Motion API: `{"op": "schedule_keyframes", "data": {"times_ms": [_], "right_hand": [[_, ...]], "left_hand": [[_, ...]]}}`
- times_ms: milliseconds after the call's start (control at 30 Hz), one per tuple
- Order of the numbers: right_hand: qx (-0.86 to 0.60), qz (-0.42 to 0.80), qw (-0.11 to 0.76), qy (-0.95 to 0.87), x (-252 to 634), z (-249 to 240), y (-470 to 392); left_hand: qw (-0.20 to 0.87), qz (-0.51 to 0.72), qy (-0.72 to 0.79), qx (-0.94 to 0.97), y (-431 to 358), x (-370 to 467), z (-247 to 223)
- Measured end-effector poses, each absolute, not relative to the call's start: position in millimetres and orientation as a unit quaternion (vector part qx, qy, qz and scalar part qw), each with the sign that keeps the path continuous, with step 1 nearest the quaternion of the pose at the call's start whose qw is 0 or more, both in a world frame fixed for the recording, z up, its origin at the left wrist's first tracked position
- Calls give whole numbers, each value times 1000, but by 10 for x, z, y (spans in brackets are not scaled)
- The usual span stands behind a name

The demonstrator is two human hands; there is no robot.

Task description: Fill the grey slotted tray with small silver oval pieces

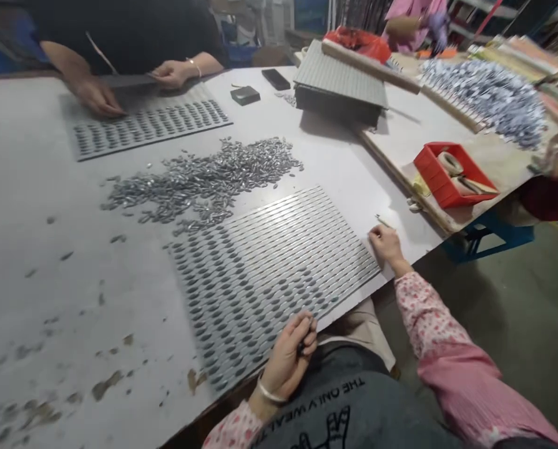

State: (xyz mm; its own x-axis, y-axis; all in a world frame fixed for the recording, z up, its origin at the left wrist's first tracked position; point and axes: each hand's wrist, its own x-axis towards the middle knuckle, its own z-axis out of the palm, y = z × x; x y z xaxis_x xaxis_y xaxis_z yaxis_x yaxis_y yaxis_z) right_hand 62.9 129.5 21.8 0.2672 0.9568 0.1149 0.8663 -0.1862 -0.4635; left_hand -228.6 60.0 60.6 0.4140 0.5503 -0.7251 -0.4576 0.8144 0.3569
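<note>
The left hand [294, 343], at the lower centre of the frame, is curled with its fingers drawn in around dark pieces [301, 348]; how many it holds, I cannot tell. It is at the near edge of a ridged board [302, 231] lying on the white table [133, 287]. Dark ovals [223, 299] fill the board's left part and part of its near edge.

The right hand [387, 244], right of centre, has its fingers bunched together on a thin pale tool [382, 221], whose tip pokes out beyond them. It is just beside the board's right edge.

A heap of shiny ovals [213, 178] lies beyond the board, and a co-worker's hands [171, 73] are at a second board [152, 128] in the upper left.
</note>
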Motion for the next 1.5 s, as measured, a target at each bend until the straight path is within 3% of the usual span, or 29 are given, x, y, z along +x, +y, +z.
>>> {"op": "schedule_keyframes", "data": {"times_ms": [167,400,567,733,900,1100,1500], "right_hand": [[-795,71,293,-527,847,15,1059],[-481,448,332,-676,-297,226,632],[-434,499,404,-632,-645,224,655],[-497,409,372,-669,-561,137,1071],[-502,246,233,-795,-586,59,1433],[-499,165,133,-840,-659,27,1553],[-475,141,173,-851,-676,-175,1579]], "left_hand": [[854,285,429,71,596,-2212,490],[857,297,418,52,573,-2185,361],[847,333,415,25,579,-2209,295],[840,363,403,17,605,-2253,297],[850,353,389,33,562,-2267,278],[859,342,381,28,504,-2261,215],[843,361,398,20,554,-2248,213]]}}
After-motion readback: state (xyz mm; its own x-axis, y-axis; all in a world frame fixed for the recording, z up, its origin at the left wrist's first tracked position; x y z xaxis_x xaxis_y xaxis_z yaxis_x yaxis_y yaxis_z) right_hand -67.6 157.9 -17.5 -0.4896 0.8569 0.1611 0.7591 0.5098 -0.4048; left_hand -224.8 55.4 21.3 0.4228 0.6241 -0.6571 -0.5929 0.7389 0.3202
